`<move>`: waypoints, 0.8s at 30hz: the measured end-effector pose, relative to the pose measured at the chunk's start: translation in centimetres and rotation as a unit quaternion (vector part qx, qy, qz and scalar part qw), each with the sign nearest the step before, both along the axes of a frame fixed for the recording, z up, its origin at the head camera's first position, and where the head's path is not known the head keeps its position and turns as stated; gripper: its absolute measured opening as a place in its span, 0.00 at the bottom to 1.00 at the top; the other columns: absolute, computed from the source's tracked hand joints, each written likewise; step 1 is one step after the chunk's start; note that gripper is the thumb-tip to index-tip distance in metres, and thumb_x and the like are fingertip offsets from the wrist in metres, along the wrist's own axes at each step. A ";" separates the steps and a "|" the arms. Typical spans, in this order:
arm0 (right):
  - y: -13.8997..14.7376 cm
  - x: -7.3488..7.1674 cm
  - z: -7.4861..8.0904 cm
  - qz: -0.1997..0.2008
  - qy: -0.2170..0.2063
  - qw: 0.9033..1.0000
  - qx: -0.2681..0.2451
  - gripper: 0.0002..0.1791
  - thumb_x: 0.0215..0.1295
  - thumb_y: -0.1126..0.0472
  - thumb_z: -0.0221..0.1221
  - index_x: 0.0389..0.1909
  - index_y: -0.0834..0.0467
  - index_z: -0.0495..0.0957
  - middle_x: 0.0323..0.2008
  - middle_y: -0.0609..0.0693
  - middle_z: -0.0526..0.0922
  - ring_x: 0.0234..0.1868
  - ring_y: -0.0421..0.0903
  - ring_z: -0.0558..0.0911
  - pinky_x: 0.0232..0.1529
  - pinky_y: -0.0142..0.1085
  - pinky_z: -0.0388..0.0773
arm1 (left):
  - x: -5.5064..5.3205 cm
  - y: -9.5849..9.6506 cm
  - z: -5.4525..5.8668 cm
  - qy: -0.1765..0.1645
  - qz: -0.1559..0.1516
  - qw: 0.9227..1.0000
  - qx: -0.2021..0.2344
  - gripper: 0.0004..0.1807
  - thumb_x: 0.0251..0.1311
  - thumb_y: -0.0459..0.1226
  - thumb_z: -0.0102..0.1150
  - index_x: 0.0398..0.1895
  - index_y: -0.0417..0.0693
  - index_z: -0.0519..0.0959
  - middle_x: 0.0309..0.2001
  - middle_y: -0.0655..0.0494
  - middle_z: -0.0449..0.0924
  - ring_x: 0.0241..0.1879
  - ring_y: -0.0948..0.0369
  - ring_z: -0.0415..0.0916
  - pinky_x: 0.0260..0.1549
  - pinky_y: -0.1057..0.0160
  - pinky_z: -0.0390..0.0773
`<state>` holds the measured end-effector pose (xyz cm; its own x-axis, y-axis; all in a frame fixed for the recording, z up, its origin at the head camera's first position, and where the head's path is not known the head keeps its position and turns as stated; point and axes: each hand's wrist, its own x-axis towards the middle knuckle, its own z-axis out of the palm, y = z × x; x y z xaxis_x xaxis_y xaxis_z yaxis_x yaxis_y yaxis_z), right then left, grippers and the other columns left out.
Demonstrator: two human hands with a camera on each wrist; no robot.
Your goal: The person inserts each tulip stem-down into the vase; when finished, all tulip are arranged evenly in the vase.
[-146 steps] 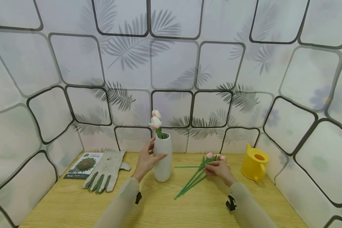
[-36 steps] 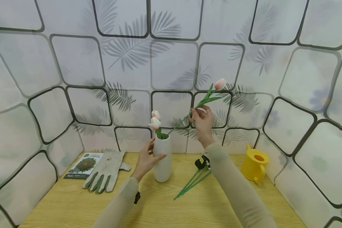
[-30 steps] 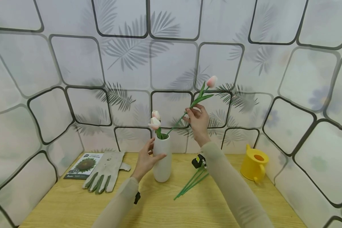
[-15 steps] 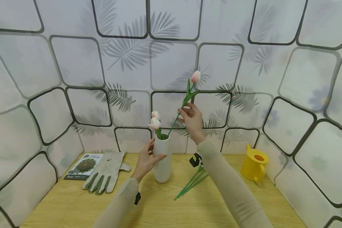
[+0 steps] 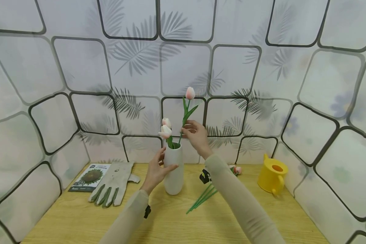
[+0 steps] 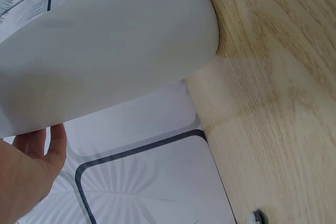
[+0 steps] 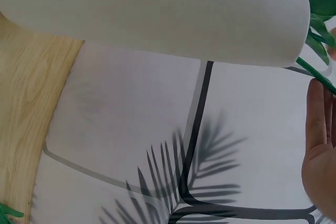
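Note:
A tall white vase (image 5: 174,176) stands upright on the table, two pale pink tulips (image 5: 166,131) leaning left in its mouth. My left hand (image 5: 157,172) holds it from the left, thumb across the front, other fingers behind; in the left wrist view, fingertips of that hand (image 6: 31,174) meet the vase (image 6: 110,51). Between the fingertips of my right hand (image 5: 196,137) is the stem of another pink tulip (image 5: 190,93), nearly upright above the vase. Its lower end is inside the mouth; the right wrist view shows the green stem (image 7: 314,73) entering at the rim.
Several more tulips lie on the table, their green stems (image 5: 202,199) partly hidden by my right forearm. A yellow watering can (image 5: 271,176) stands at the right. At the left, a gardening glove (image 5: 114,183) lies beside a seed packet (image 5: 89,177). A patterned wall backs the table (image 5: 170,223).
My right hand has lifted one tulip from the pile, then brought it left over the vase. During the last half second it moved left and down, and the tulip became more upright.

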<state>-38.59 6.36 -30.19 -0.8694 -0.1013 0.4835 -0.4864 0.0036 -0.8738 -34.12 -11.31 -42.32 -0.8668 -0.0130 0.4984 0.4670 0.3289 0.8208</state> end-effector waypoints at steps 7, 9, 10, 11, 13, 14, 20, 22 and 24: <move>-0.7 -0.2 -1.9 -0.006 -0.004 1.000 0.025 0.18 0.65 0.70 0.61 0.56 0.66 0.76 0.45 0.65 0.82 0.41 0.50 0.85 0.42 0.39 0.85 | 0.2 0.0 0.2 0.007 0.001 1.000 0.001 0.47 0.48 0.44 0.77 0.72 0.48 0.64 0.57 0.42 0.79 0.56 0.48 0.77 0.52 0.44 0.78; -0.8 -0.3 -2.4 -0.015 -0.009 0.999 0.036 0.18 0.65 0.69 0.62 0.56 0.65 0.76 0.45 0.65 0.83 0.42 0.50 0.85 0.41 0.38 0.85 | 0.2 0.0 0.2 0.002 0.000 1.000 0.000 0.47 0.49 0.45 0.76 0.72 0.47 0.63 0.57 0.42 0.79 0.56 0.48 0.77 0.52 0.44 0.78; -0.8 -0.4 -2.7 -0.020 -0.011 0.999 0.042 0.18 0.65 0.68 0.62 0.56 0.65 0.77 0.45 0.65 0.84 0.42 0.51 0.85 0.40 0.38 0.85 | 0.2 0.0 0.2 0.001 0.000 1.000 -0.001 0.48 0.49 0.45 0.76 0.72 0.46 0.63 0.57 0.42 0.79 0.57 0.48 0.77 0.52 0.44 0.78; -0.9 -0.4 -2.9 -0.025 -0.013 0.998 0.050 0.19 0.65 0.67 0.63 0.56 0.64 0.77 0.45 0.64 0.84 0.42 0.52 0.86 0.40 0.38 0.85 | 0.1 0.0 0.2 -0.001 0.001 1.000 -0.002 0.48 0.49 0.45 0.76 0.72 0.46 0.63 0.57 0.42 0.79 0.57 0.48 0.77 0.53 0.44 0.78; -1.0 -0.5 -3.2 -0.033 -0.015 0.997 0.071 0.19 0.65 0.66 0.63 0.56 0.64 0.77 0.45 0.63 0.85 0.43 0.53 0.86 0.40 0.38 0.85 | 0.1 0.0 0.1 -0.001 0.002 1.000 -0.003 0.48 0.49 0.45 0.76 0.72 0.46 0.63 0.57 0.43 0.79 0.57 0.48 0.77 0.53 0.44 0.78; -1.1 -0.6 -3.3 -0.036 -0.016 0.996 0.081 0.19 0.65 0.65 0.63 0.56 0.63 0.78 0.45 0.63 0.85 0.44 0.53 0.86 0.41 0.39 0.85 | 0.0 -0.1 0.1 -0.001 0.002 1.000 -0.004 0.48 0.49 0.45 0.76 0.73 0.46 0.63 0.57 0.43 0.79 0.56 0.48 0.77 0.53 0.44 0.78; -1.3 -0.4 -3.5 -0.048 -0.014 0.988 0.143 0.17 0.65 0.62 0.64 0.55 0.59 0.81 0.46 0.58 0.86 0.50 0.53 0.85 0.50 0.44 0.82 | -0.1 0.0 0.0 0.001 0.003 1.000 -0.005 0.47 0.49 0.45 0.76 0.72 0.49 0.64 0.57 0.44 0.79 0.56 0.49 0.77 0.52 0.45 0.79; -1.3 -0.4 -3.4 -0.043 -0.011 0.987 0.153 0.17 0.65 0.61 0.64 0.54 0.58 0.81 0.47 0.58 0.87 0.51 0.53 0.84 0.52 0.45 0.81 | -0.1 0.0 0.1 0.000 0.003 1.000 -0.005 0.47 0.49 0.46 0.76 0.72 0.50 0.64 0.57 0.44 0.79 0.56 0.49 0.77 0.53 0.45 0.78; -1.2 -0.3 -3.4 -0.037 -0.014 0.987 0.156 0.17 0.65 0.60 0.64 0.54 0.57 0.82 0.48 0.56 0.87 0.51 0.52 0.84 0.53 0.45 0.81 | -0.1 0.0 0.1 -0.002 0.002 1.000 -0.005 0.47 0.49 0.45 0.76 0.72 0.50 0.64 0.57 0.44 0.79 0.57 0.49 0.77 0.53 0.45 0.78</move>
